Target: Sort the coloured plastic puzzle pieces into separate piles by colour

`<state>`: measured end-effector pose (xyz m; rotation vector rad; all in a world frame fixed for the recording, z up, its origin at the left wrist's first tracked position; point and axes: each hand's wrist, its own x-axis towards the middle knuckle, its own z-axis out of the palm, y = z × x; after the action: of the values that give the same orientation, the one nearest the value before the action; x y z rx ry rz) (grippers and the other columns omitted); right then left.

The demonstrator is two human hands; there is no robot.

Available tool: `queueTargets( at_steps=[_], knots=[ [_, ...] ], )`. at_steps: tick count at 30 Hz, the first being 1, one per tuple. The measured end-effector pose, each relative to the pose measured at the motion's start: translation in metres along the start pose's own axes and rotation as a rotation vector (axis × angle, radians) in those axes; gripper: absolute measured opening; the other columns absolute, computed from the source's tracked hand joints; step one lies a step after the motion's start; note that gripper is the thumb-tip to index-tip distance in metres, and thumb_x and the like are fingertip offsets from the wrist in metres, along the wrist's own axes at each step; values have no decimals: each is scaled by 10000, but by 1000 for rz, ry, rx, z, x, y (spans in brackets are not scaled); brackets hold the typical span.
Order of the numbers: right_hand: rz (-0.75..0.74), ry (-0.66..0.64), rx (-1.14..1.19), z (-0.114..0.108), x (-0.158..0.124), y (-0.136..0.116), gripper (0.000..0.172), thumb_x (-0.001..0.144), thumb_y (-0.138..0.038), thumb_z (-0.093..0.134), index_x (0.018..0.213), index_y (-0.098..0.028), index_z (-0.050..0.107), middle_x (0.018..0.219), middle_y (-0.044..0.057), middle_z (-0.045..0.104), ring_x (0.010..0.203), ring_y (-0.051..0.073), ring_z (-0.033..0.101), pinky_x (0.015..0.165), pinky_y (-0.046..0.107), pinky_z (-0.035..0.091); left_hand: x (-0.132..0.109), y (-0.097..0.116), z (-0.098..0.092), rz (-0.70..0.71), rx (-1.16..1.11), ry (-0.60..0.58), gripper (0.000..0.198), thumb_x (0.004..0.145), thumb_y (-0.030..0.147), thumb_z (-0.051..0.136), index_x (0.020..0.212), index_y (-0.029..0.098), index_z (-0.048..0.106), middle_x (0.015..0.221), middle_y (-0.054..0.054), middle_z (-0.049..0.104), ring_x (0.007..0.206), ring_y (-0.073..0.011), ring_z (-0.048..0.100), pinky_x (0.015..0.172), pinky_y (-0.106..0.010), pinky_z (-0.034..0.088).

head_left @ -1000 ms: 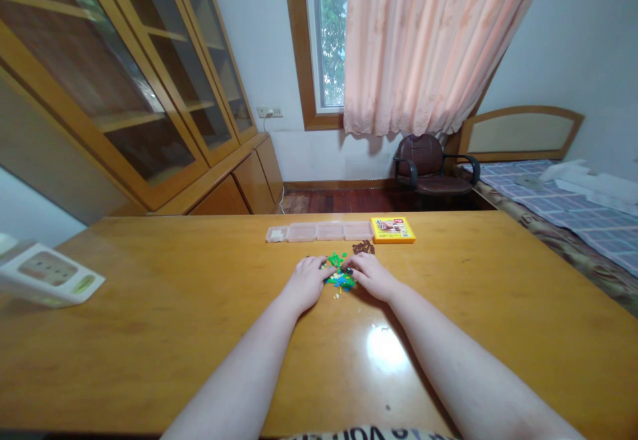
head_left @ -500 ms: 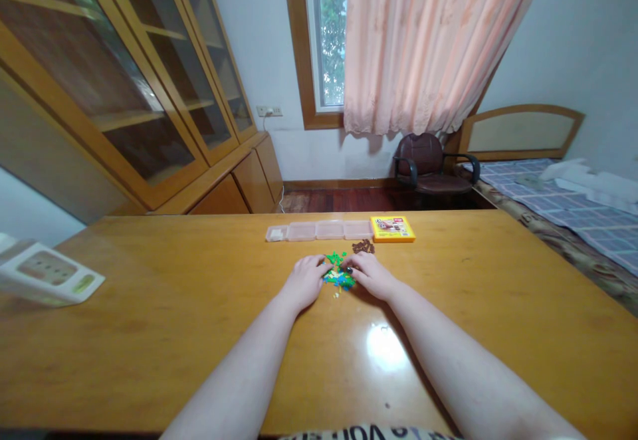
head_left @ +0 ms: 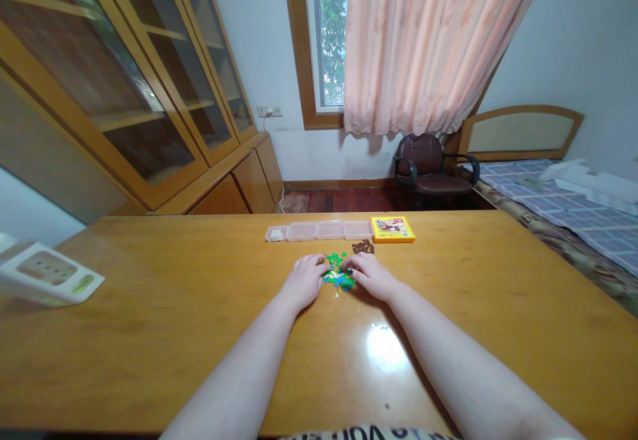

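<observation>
A small heap of tiny green, blue and yellow plastic bricks [head_left: 339, 278] lies on the wooden table [head_left: 149, 340], between my hands. My left hand [head_left: 304, 282] rests at the heap's left side, and my right hand [head_left: 370, 276] rests at its right side. The fingertips of both hands touch or overlap its edges, hiding part of it. I cannot tell whether either hand pinches a piece. Just beyond my right hand lies a small cluster of brown pieces [head_left: 363, 247]. A few loose crumbs of brick sit below the heap.
A clear plastic compartment box [head_left: 319, 230] and a yellow product box [head_left: 393, 228] stand at the table's far edge. A white carton [head_left: 44, 274] overhangs the left edge. Beyond the table are a glass-fronted cabinet [head_left: 134, 74], a dark chair [head_left: 423, 167] and a bed [head_left: 563, 207].
My hands stay at the heap with no clear shift. The view has tilted slightly, moving the table's far edge a little in the frame.
</observation>
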<state>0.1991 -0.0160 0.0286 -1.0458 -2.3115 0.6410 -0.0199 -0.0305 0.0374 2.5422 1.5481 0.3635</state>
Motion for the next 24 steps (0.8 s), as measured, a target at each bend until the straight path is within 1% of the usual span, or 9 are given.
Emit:
queueTargets(
  at_steps=[4,7,9,11,17,24],
  knots=[
    [-15,-20,-4,1,0,0,242,916,-318,429,1006,-192,615,955,66,641,909,213,514,856,364,369,0,0,1,59,-12,-24,358,825,125,477,1081,292,663,1224,-53,561,1132,-230,472,1001,-413,360],
    [-1,-10,-6,2,1,0,244,913,-315,437,1036,-195,610,975,70,639,918,215,513,856,364,370,0,-2,4,69,-29,-23,396,824,125,473,1142,303,628,1254,-44,539,1147,-219,460,1014,-405,352],
    [3,-4,-3,2,0,1,245,910,-313,442,1045,-195,608,979,73,636,920,216,516,856,365,373,0,-2,5,45,-22,-10,426,820,127,473,1193,294,593,1290,-50,512,1170,-222,443,1023,-410,344],
    [-9,-8,4,2,0,1,244,909,-320,445,1037,-197,611,973,72,635,916,216,519,856,366,375,0,-3,6,28,-9,-11,428,819,128,471,1199,288,590,1310,-57,496,1187,-231,429,1026,-421,337],
    [-42,-1,29,1,-1,1,239,911,-330,441,999,-197,618,951,63,634,899,210,525,855,359,377,-1,-2,4,11,29,-20,382,821,129,476,1153,249,621,1304,-85,507,1186,-247,434,1025,-430,330],
    [-35,-39,37,1,-1,1,228,909,-312,435,995,-206,618,968,58,640,920,213,526,863,363,373,0,-2,-1,-130,123,16,300,821,150,481,1040,206,678,1240,-95,565,1150,-253,476,996,-416,360]
  ],
)
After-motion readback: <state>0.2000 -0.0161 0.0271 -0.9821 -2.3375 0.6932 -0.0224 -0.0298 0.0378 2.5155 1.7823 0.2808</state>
